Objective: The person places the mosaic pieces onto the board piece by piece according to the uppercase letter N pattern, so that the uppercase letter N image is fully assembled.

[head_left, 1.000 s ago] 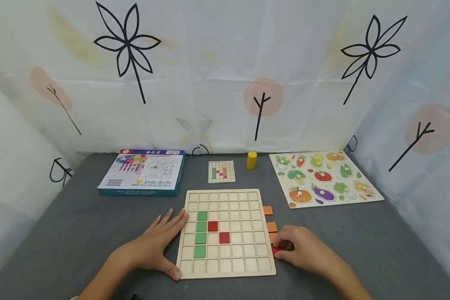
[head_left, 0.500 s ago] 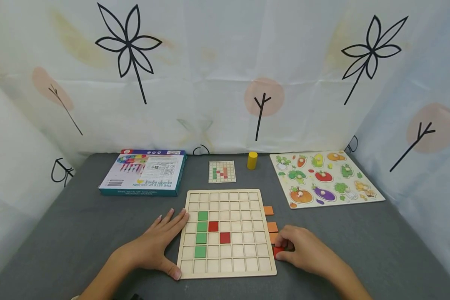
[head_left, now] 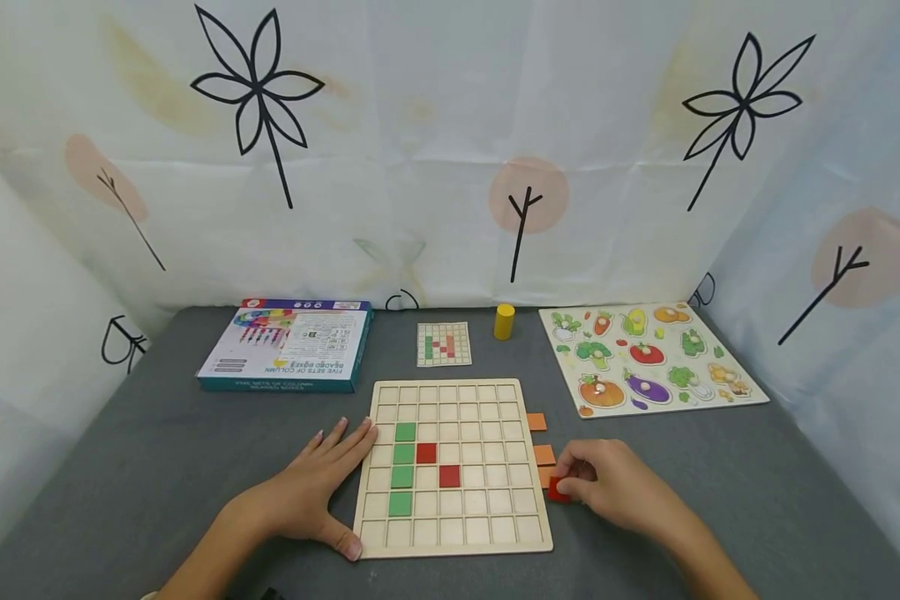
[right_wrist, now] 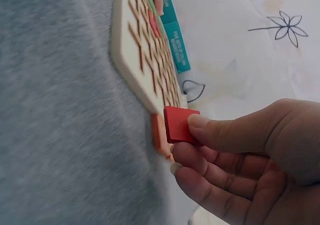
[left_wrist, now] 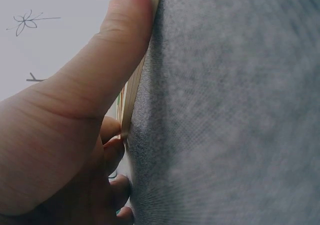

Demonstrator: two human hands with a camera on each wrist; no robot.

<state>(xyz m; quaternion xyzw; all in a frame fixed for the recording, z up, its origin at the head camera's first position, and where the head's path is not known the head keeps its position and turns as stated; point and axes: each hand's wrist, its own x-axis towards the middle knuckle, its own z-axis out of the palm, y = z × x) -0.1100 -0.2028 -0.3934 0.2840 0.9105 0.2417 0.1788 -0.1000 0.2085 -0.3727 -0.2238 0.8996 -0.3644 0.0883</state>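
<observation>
A wooden grid board (head_left: 495, 529) lies in the middle of the grey table. Green tiles (head_left: 401, 477) stand in one of its columns, with two red tiles (head_left: 449, 476) to their right. My left hand (head_left: 300, 496) rests along the board's left edge, fingers spread and thumb at the near corner; the left wrist view shows the thumb (left_wrist: 120, 45) against that edge. Just off the right edge, my right hand (head_left: 615, 483) pinches a red square tile (right_wrist: 180, 125) between thumb and fingers. Orange tiles (head_left: 544, 454) lie beside the board, one partly covered by the held tile.
A small pattern card (head_left: 444, 343) lies behind the board, with a yellow cylinder (head_left: 503, 322) to its right. A flat box (head_left: 285, 346) sits back left. A vegetable puzzle board (head_left: 656, 358) lies back right. A printed curtain hangs behind the table.
My right hand has lifted the red tile from the table beside the board and moved it slightly away from me. The left hand has stayed at the board's edge.
</observation>
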